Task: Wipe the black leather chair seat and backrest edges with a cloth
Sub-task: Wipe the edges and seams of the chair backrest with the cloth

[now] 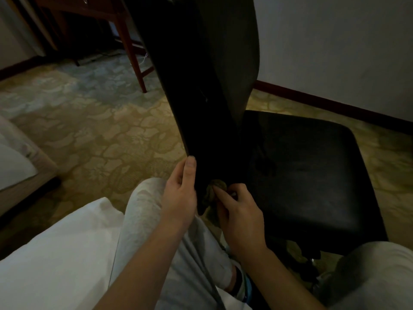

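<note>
Down at the lower end of the backrest, close over the person's knees, both hands are at work. The left hand grips the backrest's near edge, thumb laid flat on the dark face and fingers wrapped behind it. The right hand pinches a bunched olive cloth and presses it against the backrest's bottom corner, just beside the left hand.

I judge the task to be mid-way, on the backrest-edge part. The cloth sits at the very bottom of one edge, so this stroke is either ending or starting there; which one cannot be told. The light is dim, and nothing on the leather shows which stretches are already wiped. The seat carries a few dull smudges near its rear, so it probably needs a pass yet. The backrest's far edge appears untouched by either hand.

The backrest's long axis runs from the top of the view, slanting down and slightly rightward to the hands, with the broad end up and out of frame. The seat lies flat to its right, padded face upward, so the chair faces toward the right wall. It stands on patterned carpet beside the white bed.
</note>
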